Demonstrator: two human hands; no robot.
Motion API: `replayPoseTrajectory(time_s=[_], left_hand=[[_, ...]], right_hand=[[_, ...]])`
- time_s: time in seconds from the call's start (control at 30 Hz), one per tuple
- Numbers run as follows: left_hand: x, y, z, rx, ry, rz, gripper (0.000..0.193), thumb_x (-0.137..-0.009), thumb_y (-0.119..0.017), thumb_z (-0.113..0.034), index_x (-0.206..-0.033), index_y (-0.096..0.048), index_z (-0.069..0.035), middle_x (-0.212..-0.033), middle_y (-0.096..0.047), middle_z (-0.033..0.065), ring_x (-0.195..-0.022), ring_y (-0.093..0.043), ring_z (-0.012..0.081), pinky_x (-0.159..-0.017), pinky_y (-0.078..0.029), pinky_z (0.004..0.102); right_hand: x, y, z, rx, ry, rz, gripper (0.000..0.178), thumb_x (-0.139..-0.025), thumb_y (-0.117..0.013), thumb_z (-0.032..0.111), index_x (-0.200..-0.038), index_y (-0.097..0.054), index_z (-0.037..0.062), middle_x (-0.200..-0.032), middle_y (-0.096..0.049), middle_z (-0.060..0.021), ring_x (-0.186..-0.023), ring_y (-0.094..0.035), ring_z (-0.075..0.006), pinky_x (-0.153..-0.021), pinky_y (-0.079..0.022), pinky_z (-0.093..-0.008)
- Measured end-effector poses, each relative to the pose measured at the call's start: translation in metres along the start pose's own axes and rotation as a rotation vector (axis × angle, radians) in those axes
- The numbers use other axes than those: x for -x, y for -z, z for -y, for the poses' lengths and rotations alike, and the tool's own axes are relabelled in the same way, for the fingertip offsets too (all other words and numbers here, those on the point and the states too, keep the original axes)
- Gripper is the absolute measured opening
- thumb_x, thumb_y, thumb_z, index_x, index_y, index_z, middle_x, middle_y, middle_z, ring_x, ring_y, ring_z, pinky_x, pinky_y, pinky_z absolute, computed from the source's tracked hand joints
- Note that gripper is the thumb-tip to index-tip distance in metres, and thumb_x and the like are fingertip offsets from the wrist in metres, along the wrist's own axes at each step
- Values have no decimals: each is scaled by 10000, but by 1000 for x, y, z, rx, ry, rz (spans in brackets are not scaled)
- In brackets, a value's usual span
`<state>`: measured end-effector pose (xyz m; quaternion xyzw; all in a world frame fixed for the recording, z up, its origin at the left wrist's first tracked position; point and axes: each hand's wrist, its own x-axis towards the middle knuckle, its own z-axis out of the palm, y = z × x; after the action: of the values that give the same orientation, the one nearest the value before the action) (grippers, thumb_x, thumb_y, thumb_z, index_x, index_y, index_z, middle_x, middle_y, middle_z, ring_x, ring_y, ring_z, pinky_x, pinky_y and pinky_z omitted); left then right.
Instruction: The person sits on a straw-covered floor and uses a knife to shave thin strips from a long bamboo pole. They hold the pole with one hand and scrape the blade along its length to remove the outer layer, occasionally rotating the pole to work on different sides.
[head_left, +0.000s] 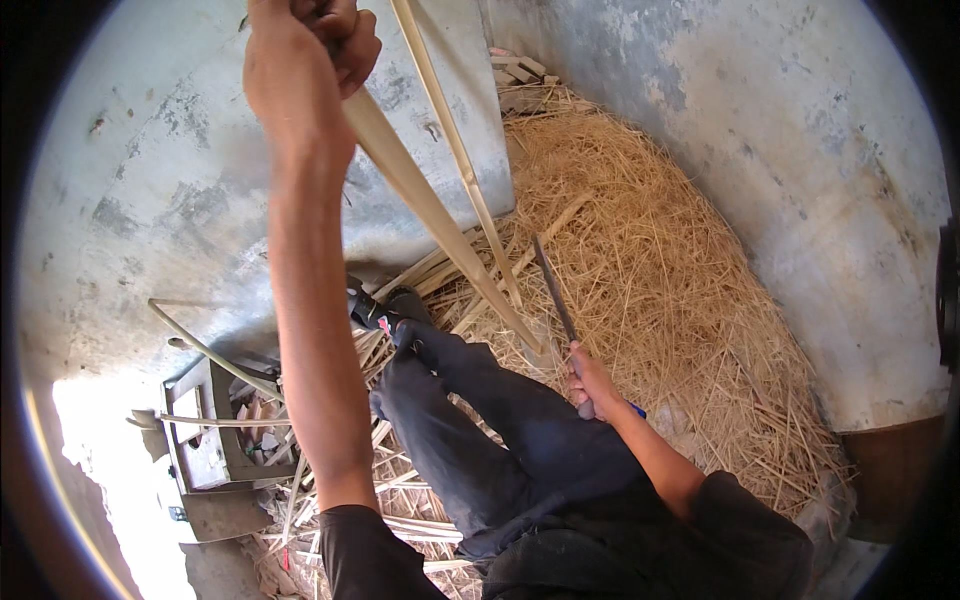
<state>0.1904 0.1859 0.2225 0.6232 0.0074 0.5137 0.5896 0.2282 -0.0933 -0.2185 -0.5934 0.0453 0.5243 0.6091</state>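
- L hand [312, 48] up far-left, fist closed on bamboo strip [440, 215].
- R hand [592, 385] grips knife [553, 285], near-right.
- Keep the strip taut, blade along the grain, clear of leg [470, 420].

1. The left hand [305, 60] is raised at the upper left, closed around the top of a bamboo strip [440, 215].
2. The strip slants down to the right, ending before the right hand [592, 385].
3. A knife [555, 290] rises from that hand.
4. A shavings heap [660, 270] lies behind, against the wall [800, 130].
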Motion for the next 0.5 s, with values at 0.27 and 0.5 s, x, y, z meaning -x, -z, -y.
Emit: replayPoseTrajectory(time_s=[0.27,0.5], left_hand=[[19,17,0,108,-131,175,861,-921,-334,-841,-1268,-489,-69,-1012,-560,123,-881,-575,255,-764,-514,383],[138,79,78,-81,17,-13,1579,-556,-297,-1129,-1666,-43,-35,-1599,-370,301,-1484,-379,480,-1222,-294,640]], right_hand=[[9,-1,15,-60,236,-27,321,-1000,-704,360,-960,-529,94,-644,-402,45,-464,-353,-42,-389,-275,-228],[8,9,2,-79,243,-53,319,-1005,-701,358,-968,-544,84,-636,-412,47,-464,-360,-46,-385,-282,-239]])
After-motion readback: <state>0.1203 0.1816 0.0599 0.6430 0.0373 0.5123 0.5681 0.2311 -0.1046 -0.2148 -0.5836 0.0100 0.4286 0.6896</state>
